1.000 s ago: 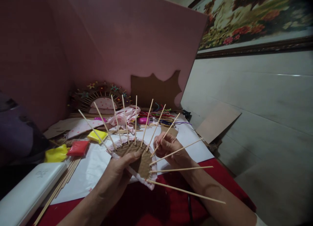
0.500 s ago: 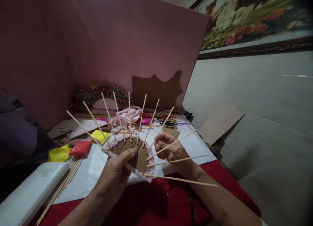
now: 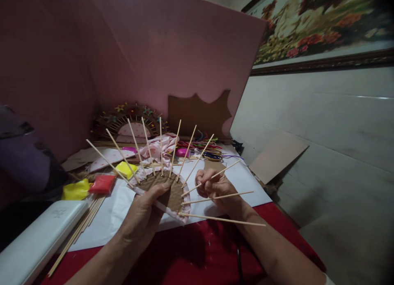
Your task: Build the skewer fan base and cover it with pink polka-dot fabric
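Note:
In the head view, my left hand (image 3: 147, 207) grips the lower edge of a semicircular brown cardboard piece (image 3: 170, 194), its thumb lying over the face. Pale patterned fabric (image 3: 186, 185) wraps the cardboard's rim. Several thin wooden sticks fan outward from the curved edge. To the right of the piece, my right hand (image 3: 217, 190) is closed, fingertips pinched around one stick (image 3: 226, 168) a little way out from the rim. The fingers cover a short length of that stick. Two lower sticks, one of them the lowest stick (image 3: 224, 219), cross in front of my right hand and wrist.
A finished-looking stick-and-cardboard arch (image 3: 132, 120) stands at the back, near pink cloth (image 3: 161, 147). Red (image 3: 101, 184) and yellow (image 3: 75, 189) packets, loose sticks (image 3: 81, 227) and a white case (image 3: 43, 240) lie left. Scissors (image 3: 212, 155) lie behind my right hand.
My right hand's fingers have closed around a stick where they were beside it before. The cardboard piece has shifted slightly left and up with my left hand.

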`<action>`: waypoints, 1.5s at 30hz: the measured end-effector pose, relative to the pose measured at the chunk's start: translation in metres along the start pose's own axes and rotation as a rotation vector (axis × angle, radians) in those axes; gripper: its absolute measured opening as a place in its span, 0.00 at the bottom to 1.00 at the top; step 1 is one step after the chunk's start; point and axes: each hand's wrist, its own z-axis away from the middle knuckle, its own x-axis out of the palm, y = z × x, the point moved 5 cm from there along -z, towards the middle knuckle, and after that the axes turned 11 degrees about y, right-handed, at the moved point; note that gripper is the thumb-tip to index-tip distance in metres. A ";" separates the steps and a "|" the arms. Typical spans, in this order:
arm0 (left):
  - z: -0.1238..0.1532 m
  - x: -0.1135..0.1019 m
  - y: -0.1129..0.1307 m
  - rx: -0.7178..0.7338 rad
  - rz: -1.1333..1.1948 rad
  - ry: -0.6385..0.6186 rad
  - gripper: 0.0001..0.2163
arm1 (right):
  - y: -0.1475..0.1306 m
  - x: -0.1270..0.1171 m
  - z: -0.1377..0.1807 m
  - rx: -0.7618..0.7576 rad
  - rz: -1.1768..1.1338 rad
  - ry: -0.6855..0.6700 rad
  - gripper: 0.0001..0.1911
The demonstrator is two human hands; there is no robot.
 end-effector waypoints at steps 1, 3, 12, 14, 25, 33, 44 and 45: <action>0.001 0.001 0.000 -0.002 -0.003 -0.001 0.03 | 0.000 0.000 0.000 -0.004 0.002 0.002 0.06; 0.002 0.003 0.001 0.002 -0.026 -0.007 0.04 | -0.001 0.000 -0.001 -0.012 0.007 0.012 0.06; -0.001 0.001 0.006 0.045 0.037 0.047 0.05 | 0.004 -0.001 0.001 0.107 0.124 0.113 0.10; -0.001 0.002 0.008 0.073 0.047 0.032 0.06 | 0.006 0.000 0.001 0.133 0.145 0.078 0.10; -0.005 0.000 0.007 0.086 0.077 0.044 0.05 | 0.002 0.001 0.000 -0.002 0.083 0.052 0.09; -0.001 0.003 -0.001 0.018 -0.072 -0.091 0.06 | 0.000 -0.004 -0.002 -0.073 0.242 0.139 0.05; -0.001 0.003 -0.005 0.042 -0.135 -0.181 0.11 | -0.007 -0.006 -0.002 -0.121 0.351 0.165 0.05; -0.002 0.003 -0.006 0.045 -0.144 -0.187 0.11 | -0.008 -0.006 -0.002 -0.124 0.371 0.167 0.05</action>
